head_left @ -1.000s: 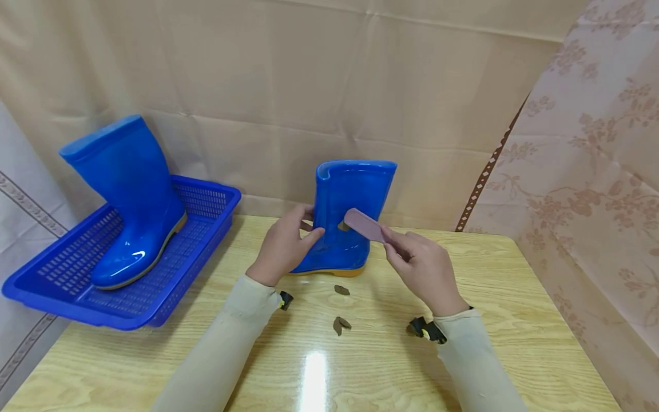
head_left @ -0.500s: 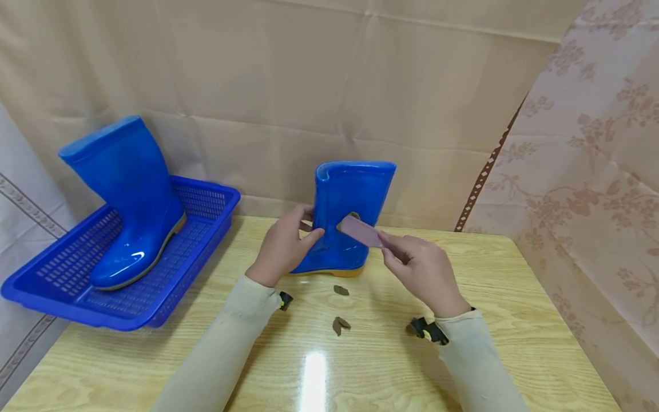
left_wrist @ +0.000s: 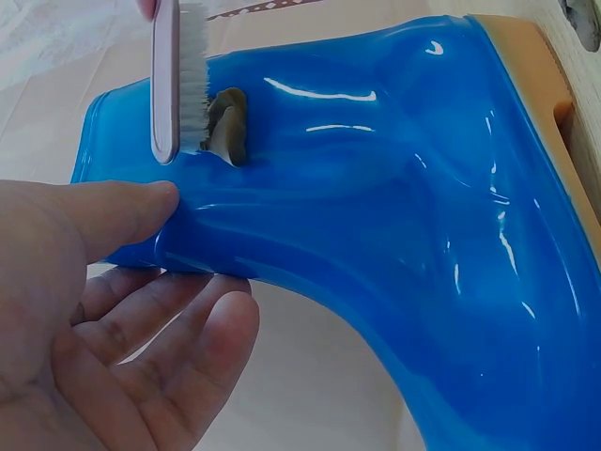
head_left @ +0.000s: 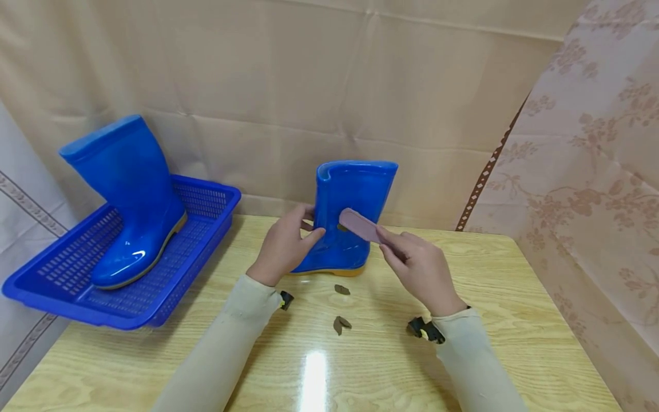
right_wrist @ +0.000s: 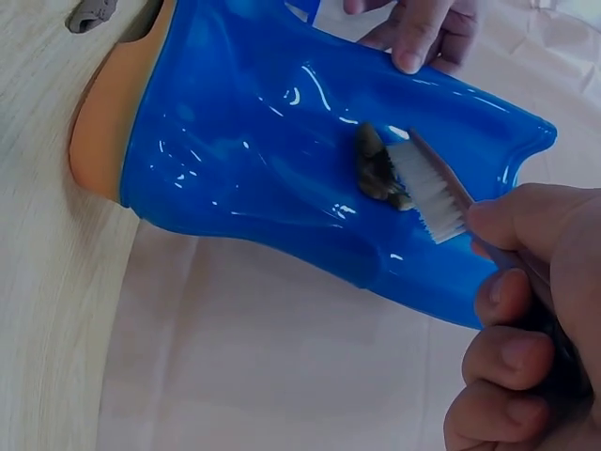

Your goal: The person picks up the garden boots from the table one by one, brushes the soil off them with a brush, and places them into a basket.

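Observation:
A blue rain boot [head_left: 355,186] with an orange sole stands upright on the table, toe to the left. My left hand [head_left: 282,246] holds its shaft, thumb on the near side and fingers round the back edge. In my right hand [head_left: 421,269] is the handle of a pale purple brush [head_left: 358,224]. The white bristles [right_wrist: 432,193] meet the boot's side at a lump of brown mud [left_wrist: 227,127], which is partly hidden by the brush in the head view.
At the left a blue plastic basket [head_left: 201,252] bears a second blue rain boot [head_left: 136,189]. Several brown mud bits [head_left: 342,290] lie on the wooden table [head_left: 381,366] before the standing boot. A beige curtain [head_left: 257,103] hangs behind.
The brush dipped below the mud lump half a second ago and is now back up, covering its upper part. The left hand and the boot stay in place.

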The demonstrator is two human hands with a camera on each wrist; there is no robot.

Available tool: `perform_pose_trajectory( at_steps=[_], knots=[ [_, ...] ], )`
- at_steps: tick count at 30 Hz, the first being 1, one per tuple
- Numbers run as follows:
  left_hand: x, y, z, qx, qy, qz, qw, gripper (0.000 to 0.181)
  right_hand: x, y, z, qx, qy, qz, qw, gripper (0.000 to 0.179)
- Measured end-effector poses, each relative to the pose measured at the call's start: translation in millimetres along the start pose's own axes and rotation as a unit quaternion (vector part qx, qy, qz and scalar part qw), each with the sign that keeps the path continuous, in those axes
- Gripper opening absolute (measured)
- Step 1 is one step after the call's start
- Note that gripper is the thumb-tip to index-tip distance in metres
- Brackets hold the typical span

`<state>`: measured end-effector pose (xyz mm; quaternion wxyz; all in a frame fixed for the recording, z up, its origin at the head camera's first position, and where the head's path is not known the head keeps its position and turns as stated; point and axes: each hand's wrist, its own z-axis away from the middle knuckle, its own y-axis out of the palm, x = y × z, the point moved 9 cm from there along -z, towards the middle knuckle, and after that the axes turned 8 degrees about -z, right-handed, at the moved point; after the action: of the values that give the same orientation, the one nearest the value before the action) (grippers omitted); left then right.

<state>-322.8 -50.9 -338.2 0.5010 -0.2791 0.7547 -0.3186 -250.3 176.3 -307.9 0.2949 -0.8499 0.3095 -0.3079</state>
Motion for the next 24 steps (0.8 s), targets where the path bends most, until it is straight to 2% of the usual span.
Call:
perform_pose_trajectory(
  at_steps=[16, 20, 24],
  knots=[
    [3.0, 1.3, -0.7, -0.005, -0.005, 0.005, 1.0, 0.048, -4.0, -1.6, 0.1, 0.025, 0.015, -0.005, 0.9996, 0.036],
    [2.1, 0.6, -0.5, -0.009, 0.003, 0.002, 1.0, 0.047, -1.6, -1.4, -0.1, 0.012, 0.004, -0.017, 0.9998, 0.036],
    [-0.4, -0.1, 0.0, -0.008, 0.005, 0.001, 1.0, 0.047, 3.4, 5.3, -0.1, 0.019, -0.012, -0.02, 0.9996, 0.038]
  ],
)
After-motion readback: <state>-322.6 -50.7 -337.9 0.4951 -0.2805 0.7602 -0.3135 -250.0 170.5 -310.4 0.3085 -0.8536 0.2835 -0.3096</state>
